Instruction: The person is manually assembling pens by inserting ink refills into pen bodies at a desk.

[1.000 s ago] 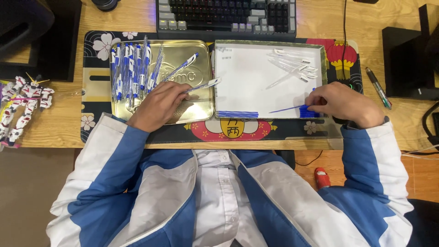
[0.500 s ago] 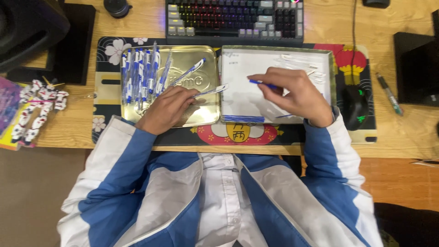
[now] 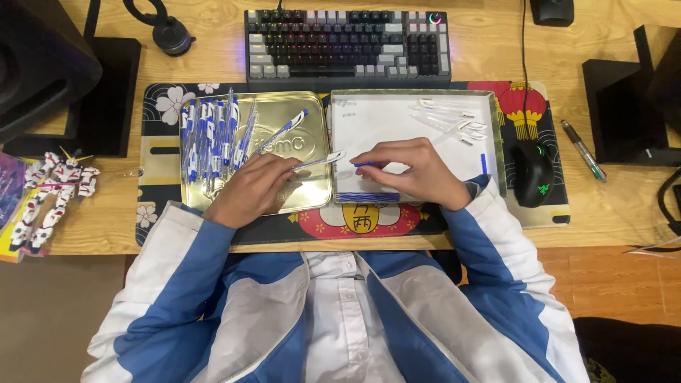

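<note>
Change: right hand has come back from the upper part of the white tray toward the frame's centre; left hand stays put.
Left grip: fingers closed around a clear pen barrel, its tip pointing right.
Right grip: fingertips pinched on a thin blue refill, just right of the barrel's tip.
Gold tray: left of centre, blue-and-white pens piled at its left.
White tray: clear barrels at upper right.
Around: keyboard above, mouse right.

A home or office computer desk is showing here: a backlit keyboard, a mouse on a printed desk mat, and a model robot figure are sitting on wood
</note>
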